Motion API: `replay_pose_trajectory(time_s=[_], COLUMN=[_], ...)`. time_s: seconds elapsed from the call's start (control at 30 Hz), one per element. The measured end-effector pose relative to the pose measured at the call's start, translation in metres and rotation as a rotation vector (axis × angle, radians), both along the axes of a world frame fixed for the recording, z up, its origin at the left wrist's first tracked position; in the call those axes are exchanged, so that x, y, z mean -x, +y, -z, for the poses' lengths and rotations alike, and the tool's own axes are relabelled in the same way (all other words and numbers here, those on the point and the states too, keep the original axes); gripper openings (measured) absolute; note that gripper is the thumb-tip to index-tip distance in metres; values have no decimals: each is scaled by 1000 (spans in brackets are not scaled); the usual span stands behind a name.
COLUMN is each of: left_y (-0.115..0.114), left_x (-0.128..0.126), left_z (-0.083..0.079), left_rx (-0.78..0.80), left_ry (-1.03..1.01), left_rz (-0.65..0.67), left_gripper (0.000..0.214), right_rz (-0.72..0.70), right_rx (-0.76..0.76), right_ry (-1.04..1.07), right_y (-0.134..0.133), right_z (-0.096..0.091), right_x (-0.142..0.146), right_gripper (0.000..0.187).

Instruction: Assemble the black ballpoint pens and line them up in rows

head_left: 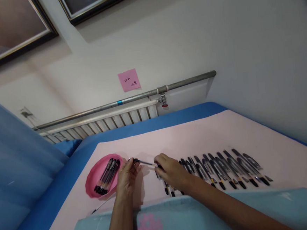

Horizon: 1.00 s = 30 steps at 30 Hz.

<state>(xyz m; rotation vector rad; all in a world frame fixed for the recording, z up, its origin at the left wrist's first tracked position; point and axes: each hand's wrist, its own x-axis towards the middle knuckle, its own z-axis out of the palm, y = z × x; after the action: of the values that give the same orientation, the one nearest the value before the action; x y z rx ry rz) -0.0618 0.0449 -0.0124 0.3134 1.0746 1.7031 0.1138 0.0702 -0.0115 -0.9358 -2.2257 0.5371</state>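
Both my hands hold one thin black pen just above the pink table cover. My left hand pinches its left end, fingers closed. My right hand grips the right end, fingers curled round it. A pink plate to the left of my left hand holds several black pens. To the right of my right hand a long row of black pens and caps lies side by side. Some pens poke out beneath my right hand.
One thin pen refill lies loose near the front edge, below the plate. A blue table edge surrounds the pink cover. Behind stand a white radiator and a grey pipe; a pink sticky note is on the wall.
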Motion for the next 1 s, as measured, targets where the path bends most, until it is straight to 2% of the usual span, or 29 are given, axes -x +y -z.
replay_pose_trajectory(time_s=[0.03, 0.13, 0.27, 0.33, 0.43, 0.57, 0.63, 0.73, 0.83, 1.0], left_y=[0, 0, 0, 0, -1, -1, -1, 1, 1, 1], left_x=[0, -1, 0, 0, -1, -3, -3, -4, -9, -27], left_z=[0, -1, 0, 0, -1, -2, -1, 4, 11, 21], left_rx=[1, 6, 9, 4, 4, 7, 5, -1, 2, 81], left_ry=[1, 7, 9, 8, 8, 31, 56, 114, 322, 1059], left_rz=[0, -7, -13, -13, -20, -22, -17, 9, 90, 232], left_gripper=[4, 5, 4, 4, 3, 5, 8, 15, 23, 24], right_rz=[-6, 2, -35, -38, -13, -40, -34, -17, 41, 169], right_rx=[21, 104, 27, 65, 115, -17, -5, 57, 76, 60], right_ry=[-8, 31, 2, -16, 13, -63, -93, -53, 34, 131], right_y=[0, 0, 0, 0, -1, 0, 1, 6, 13, 24], right_z=[0, 1, 1, 1, 1, 2, 4, 4, 0, -4], right_x=[0, 0, 0, 0, 0, 0, 0, -2, -7, -16], right_gripper=[9, 14, 18, 11, 16, 18, 10, 11, 12, 12])
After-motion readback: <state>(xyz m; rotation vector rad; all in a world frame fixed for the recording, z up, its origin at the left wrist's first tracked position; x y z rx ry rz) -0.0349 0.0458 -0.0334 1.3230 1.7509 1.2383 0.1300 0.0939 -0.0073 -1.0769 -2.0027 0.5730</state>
